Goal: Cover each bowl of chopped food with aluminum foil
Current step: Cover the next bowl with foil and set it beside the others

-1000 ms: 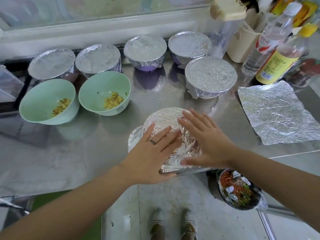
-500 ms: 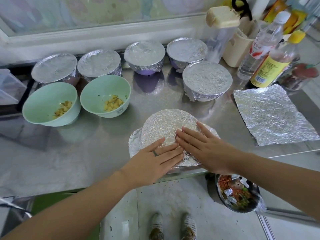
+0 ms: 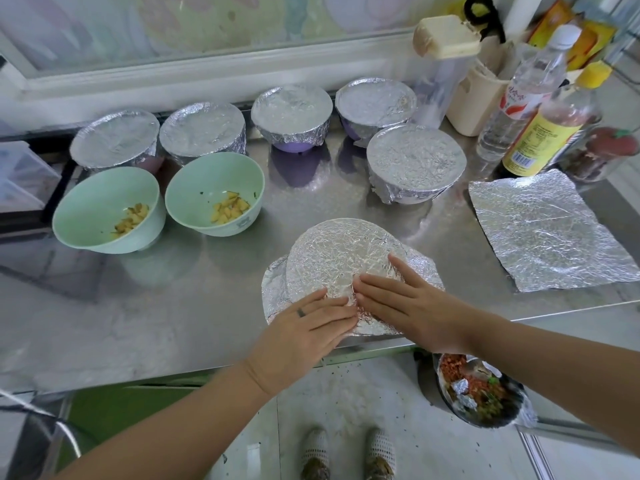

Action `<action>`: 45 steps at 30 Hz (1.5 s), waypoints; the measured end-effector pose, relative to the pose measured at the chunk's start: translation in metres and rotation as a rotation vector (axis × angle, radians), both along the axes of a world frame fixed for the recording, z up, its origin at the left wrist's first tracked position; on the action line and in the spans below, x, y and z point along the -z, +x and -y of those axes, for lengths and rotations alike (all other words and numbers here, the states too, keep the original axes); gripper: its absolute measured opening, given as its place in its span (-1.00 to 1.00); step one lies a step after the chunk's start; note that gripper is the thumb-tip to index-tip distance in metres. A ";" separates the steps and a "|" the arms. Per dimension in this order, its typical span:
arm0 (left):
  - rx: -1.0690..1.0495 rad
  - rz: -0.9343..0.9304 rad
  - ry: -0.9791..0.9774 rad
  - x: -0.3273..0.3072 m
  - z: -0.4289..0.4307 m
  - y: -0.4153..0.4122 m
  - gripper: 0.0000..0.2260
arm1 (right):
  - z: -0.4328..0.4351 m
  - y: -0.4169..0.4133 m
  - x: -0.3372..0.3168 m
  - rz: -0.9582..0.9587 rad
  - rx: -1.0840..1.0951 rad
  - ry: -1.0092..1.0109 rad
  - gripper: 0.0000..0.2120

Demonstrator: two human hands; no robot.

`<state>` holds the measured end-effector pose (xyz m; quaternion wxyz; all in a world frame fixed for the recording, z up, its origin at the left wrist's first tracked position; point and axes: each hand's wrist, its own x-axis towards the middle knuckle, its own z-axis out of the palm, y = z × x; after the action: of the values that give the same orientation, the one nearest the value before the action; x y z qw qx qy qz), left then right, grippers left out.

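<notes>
Hands [image 3: 304, 327] [image 3: 412, 306] slid nearer; 2 bowls [image 3: 86, 202] [image 3: 204, 181] hold chunks [image 3: 230, 211].

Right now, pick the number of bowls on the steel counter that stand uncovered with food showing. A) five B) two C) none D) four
B: only the left mint-green bowl and the right mint-green bowl stand open, with yellow chopped pieces showing in them; every other bowl up there is wrapped over.
</notes>
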<state>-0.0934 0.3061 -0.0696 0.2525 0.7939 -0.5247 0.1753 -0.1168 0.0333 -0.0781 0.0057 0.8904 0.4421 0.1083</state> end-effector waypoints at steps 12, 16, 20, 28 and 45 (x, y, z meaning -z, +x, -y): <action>-0.017 0.011 -0.090 0.004 -0.006 -0.008 -0.92 | -0.005 -0.006 0.001 0.009 -0.086 0.168 -0.60; -0.011 0.072 -0.069 0.001 -0.008 -0.005 -0.92 | -0.005 -0.003 0.000 0.006 -0.113 0.187 -0.62; -0.003 0.088 -0.066 0.000 -0.009 0.000 -0.90 | -0.007 0.000 -0.001 0.017 -0.104 0.184 -0.63; -0.048 0.156 -0.061 0.005 -0.010 -0.005 -0.91 | -0.002 -0.012 0.010 0.083 -0.110 -0.027 -0.44; -0.380 -0.174 -0.194 -0.035 -0.014 0.016 -0.84 | -0.008 0.055 -0.066 -0.573 0.954 0.840 -0.62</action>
<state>-0.0779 0.3196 -0.0345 0.3344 0.8625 -0.3226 0.2003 -0.0622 0.0416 -0.0118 -0.4092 0.9075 -0.0928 0.0166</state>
